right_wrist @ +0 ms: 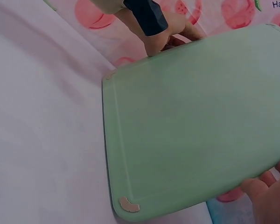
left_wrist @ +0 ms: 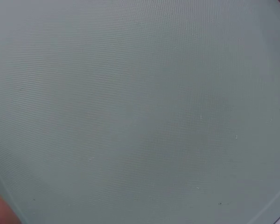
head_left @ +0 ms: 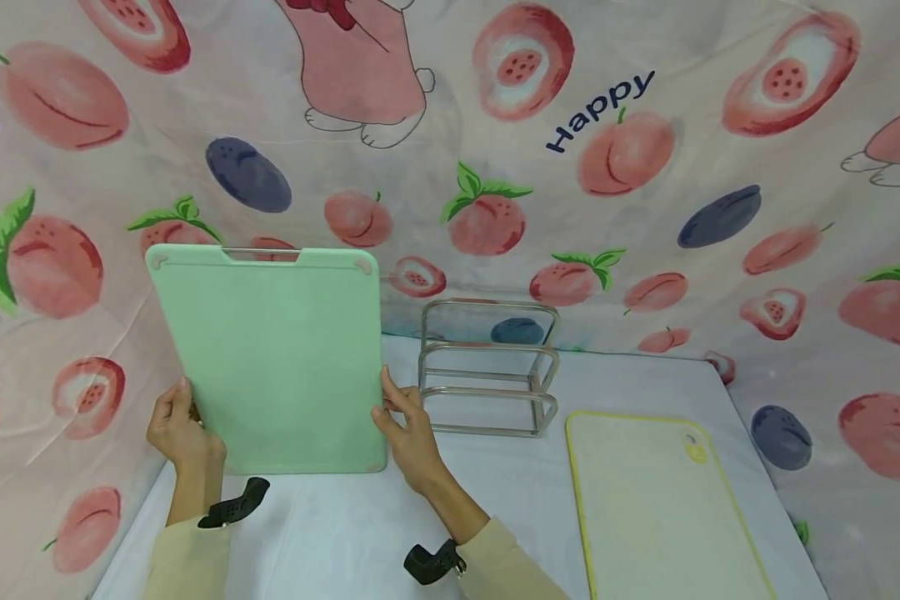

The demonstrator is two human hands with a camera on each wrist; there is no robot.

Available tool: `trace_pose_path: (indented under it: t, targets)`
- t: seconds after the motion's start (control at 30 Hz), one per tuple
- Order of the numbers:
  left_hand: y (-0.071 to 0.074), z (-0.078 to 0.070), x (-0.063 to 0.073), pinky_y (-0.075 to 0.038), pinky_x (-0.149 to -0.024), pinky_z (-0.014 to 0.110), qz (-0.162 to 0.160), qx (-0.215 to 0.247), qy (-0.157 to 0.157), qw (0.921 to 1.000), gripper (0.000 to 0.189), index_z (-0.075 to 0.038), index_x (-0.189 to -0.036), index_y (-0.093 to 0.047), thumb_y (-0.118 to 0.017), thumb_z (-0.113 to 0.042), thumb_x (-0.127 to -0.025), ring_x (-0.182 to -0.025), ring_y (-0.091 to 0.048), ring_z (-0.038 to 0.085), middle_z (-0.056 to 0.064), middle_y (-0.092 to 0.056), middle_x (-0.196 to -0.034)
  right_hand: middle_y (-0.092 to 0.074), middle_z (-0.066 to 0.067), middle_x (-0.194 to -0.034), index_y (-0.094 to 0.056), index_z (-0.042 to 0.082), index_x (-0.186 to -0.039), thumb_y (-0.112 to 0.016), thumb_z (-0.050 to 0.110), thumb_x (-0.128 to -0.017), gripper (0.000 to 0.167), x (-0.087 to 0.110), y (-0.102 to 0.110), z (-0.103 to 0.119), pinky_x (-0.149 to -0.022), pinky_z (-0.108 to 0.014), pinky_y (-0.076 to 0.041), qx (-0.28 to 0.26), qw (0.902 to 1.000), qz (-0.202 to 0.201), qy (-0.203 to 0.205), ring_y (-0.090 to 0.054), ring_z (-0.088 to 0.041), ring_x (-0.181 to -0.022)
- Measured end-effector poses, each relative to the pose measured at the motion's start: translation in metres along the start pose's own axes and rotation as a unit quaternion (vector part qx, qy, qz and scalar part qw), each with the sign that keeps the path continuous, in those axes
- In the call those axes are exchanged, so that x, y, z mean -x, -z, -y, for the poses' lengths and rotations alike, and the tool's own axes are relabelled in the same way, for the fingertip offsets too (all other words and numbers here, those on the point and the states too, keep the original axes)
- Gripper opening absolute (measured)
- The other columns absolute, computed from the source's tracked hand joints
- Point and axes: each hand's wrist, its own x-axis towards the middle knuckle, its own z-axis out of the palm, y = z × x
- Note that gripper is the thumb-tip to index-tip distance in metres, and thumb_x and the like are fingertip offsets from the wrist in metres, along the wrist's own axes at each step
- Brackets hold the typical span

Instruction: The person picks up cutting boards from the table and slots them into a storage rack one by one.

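A green cutting board (head_left: 277,358) with a slot handle at its top and small corner pads is held upright above the white table. My left hand (head_left: 185,429) grips its left edge, thumb on the front and fingers partly hidden behind. On the right edge, low down, my right hand (head_left: 412,437) pinches the board between thumb and fingers. The right wrist view shows the board (right_wrist: 200,116) with the left hand (right_wrist: 170,35) on one long edge and the right hand (right_wrist: 270,193) on the other. The board's surface (left_wrist: 140,112) fills the left wrist view.
A metal wire rack (head_left: 487,390) with several upright loops stands right of the board. Farther right, a pale cutting board with a yellow rim (head_left: 660,500) lies flat on the white tablecloth (head_left: 330,533). Behind hangs a fruit-print cloth (head_left: 420,175).
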Motion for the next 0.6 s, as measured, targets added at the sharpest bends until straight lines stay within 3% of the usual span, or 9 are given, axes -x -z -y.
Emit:
trace_pose_path:
  t: [0.23, 0.37, 0.6]
  targets:
    - [-0.004, 0.0016, -0.003, -0.04, -0.053, 0.022, -0.008, 0.041, 0.009, 0.9991, 0.025, 0.011, -0.064, -0.059, -0.075, 0.002, -0.079, -0.055, -0.044, 0.016, 0.009, -0.049, -0.056, -0.035, -0.018, -0.11, -0.023, 0.006, -0.15, -0.049, 0.005, -0.099, 0.057, -0.0023, -0.0003, -0.0029, -0.097, -0.032, -0.035, -0.018, 0.9994, 0.001, 0.03, -0.036, -0.039, -0.117]
    - [-0.0068, 0.0014, -0.0045, -0.042, -0.053, 0.024, -0.007, 0.052, 0.017, 0.9985, 0.027, 0.01, -0.062, -0.055, -0.073, 0.002, -0.081, -0.054, -0.046, 0.017, 0.009, -0.05, -0.055, -0.035, -0.023, -0.111, -0.023, 0.007, -0.15, -0.049, 0.006, -0.1, 0.056, -0.0032, 0.0009, -0.0046, -0.096, -0.034, -0.033, -0.014, 0.9991, 0.008, 0.04, -0.035, -0.038, -0.116]
    - [-0.007, 0.0038, -0.0037, -0.038, -0.054, 0.023, 0.006, 0.053, -0.009, 0.9985, 0.035, 0.01, -0.057, -0.049, -0.074, 0.001, -0.08, -0.054, -0.04, 0.016, 0.008, -0.042, -0.054, -0.034, -0.029, -0.114, -0.025, 0.008, -0.149, -0.049, 0.008, -0.1, 0.055, -0.0008, 0.0015, -0.0073, -0.096, -0.036, -0.034, -0.008, 0.9988, 0.008, 0.048, -0.036, -0.039, -0.116]
